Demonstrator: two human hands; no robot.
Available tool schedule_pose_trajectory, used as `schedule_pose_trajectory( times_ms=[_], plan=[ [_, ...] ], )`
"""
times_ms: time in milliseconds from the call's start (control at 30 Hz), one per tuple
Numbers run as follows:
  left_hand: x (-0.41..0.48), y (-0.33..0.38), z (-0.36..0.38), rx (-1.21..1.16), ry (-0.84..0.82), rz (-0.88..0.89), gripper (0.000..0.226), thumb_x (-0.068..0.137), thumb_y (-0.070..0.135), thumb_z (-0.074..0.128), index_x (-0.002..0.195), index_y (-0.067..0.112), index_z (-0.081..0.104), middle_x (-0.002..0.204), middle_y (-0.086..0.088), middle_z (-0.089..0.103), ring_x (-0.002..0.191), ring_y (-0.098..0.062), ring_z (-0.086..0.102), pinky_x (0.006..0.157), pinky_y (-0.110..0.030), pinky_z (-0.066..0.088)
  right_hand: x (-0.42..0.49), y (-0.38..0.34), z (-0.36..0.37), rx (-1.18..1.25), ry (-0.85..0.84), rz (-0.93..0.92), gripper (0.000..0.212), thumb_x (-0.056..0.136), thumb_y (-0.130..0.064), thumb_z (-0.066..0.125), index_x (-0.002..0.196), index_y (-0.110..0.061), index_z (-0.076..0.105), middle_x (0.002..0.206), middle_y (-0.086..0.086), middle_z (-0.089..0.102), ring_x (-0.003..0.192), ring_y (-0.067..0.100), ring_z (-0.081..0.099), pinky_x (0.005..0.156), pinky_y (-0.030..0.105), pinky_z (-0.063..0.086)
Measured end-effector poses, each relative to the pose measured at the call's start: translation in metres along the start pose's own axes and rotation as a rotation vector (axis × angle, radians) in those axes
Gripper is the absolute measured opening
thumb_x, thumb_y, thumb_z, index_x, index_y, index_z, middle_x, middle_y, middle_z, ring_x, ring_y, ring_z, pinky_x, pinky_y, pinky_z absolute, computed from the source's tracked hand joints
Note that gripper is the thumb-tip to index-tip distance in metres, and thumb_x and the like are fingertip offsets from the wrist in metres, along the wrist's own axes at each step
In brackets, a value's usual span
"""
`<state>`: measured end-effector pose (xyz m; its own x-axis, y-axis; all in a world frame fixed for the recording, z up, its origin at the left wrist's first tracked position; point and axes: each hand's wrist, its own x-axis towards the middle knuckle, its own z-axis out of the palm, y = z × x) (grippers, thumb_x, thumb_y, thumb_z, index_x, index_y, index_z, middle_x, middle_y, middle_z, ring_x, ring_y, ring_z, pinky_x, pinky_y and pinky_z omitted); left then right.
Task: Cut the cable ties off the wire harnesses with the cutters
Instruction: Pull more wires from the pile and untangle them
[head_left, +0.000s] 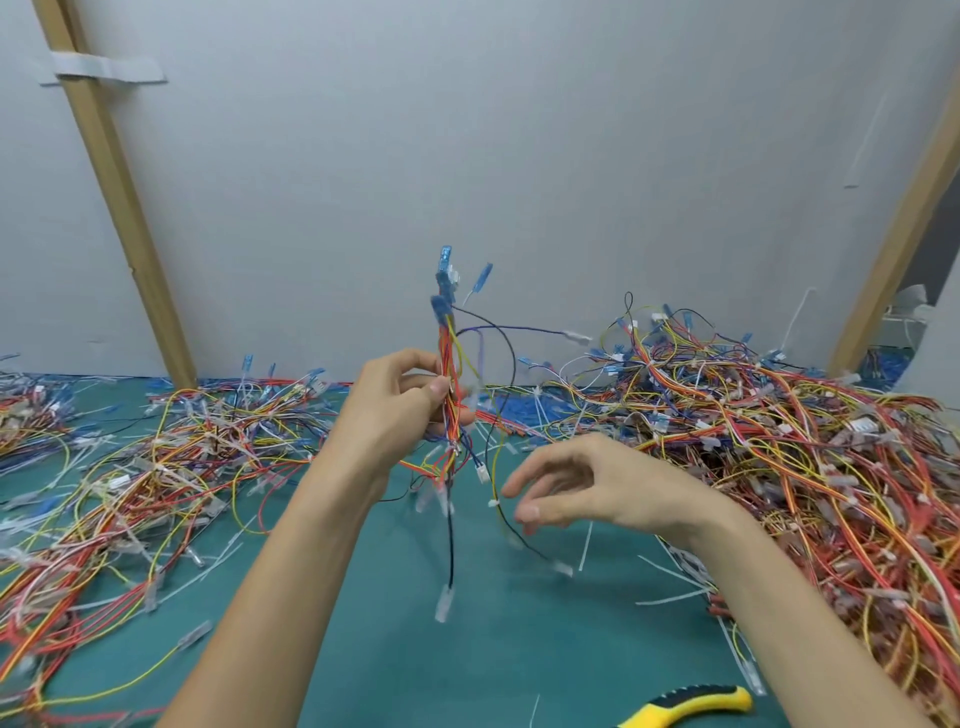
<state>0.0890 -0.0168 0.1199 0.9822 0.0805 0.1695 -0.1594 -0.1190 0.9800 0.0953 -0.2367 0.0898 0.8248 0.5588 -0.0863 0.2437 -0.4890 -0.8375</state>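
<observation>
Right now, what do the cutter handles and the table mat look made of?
Cutter handles: probably moulded plastic with a rubbery grip, matte yellow and black, ribbed along the black part. Table mat: likely rubber or vinyl sheet, teal, smooth and matte, with no glare showing.

Harness (450, 358) between left pile (156, 467) and right pile (779, 441), all over mat (415, 649), cutters (691, 704) nearest (rightward)

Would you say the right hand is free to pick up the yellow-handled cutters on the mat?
Probably yes: the right hand is open and holds nothing, and the cutters lie uncovered on the mat beside that forearm.
</observation>
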Motion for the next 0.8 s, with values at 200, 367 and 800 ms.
schedule_pose_trajectory(
  times_ms=[200, 367, 800],
  plan=[
    [0.001, 0.002, -0.002, -0.074, 0.047, -0.011, 0.024, 0.102, -0.003, 0.040, 0.093, 0.007, 0.060, 0.075, -0.002, 0.070, 0.062, -0.016, 0.073, 0.048, -0.018, 0.050, 0.003, 0.000, 0.008, 0.076, -0.027, -0.058, 0.029, 0.085, -0.021, 0.081, 0.114, -0.020, 0.073, 0.109, 0.000, 0.076, 0.105, 0.016, 0.072, 0.097, 0.028, 0.054],
    [0.002, 0.004, -0.002, -0.205, 0.049, -0.032, 0.018, 0.104, 0.001, 0.043, 0.096, 0.007, 0.058, 0.081, -0.003, 0.069, 0.066, -0.017, 0.074, 0.054, -0.020, 0.055, 0.007, -0.007, 0.017, 0.089, 0.026, -0.137, 0.015, 0.091, -0.023, 0.075, 0.101, -0.012, 0.072, 0.094, 0.005, 0.078, 0.091, 0.020, 0.075, 0.082, 0.031, 0.055],
    [0.001, 0.005, 0.014, -0.413, -0.084, -0.134, 0.015, 0.103, 0.004, 0.049, 0.102, 0.006, 0.064, 0.081, 0.000, 0.077, 0.065, -0.013, 0.073, 0.068, -0.032, 0.061, -0.016, -0.003, -0.034, 0.344, 0.340, -0.173, 0.031, 0.083, -0.032, 0.071, 0.094, -0.003, 0.075, 0.089, 0.018, 0.076, 0.070, 0.025, 0.072, 0.060, 0.031, 0.051]
  ],
)
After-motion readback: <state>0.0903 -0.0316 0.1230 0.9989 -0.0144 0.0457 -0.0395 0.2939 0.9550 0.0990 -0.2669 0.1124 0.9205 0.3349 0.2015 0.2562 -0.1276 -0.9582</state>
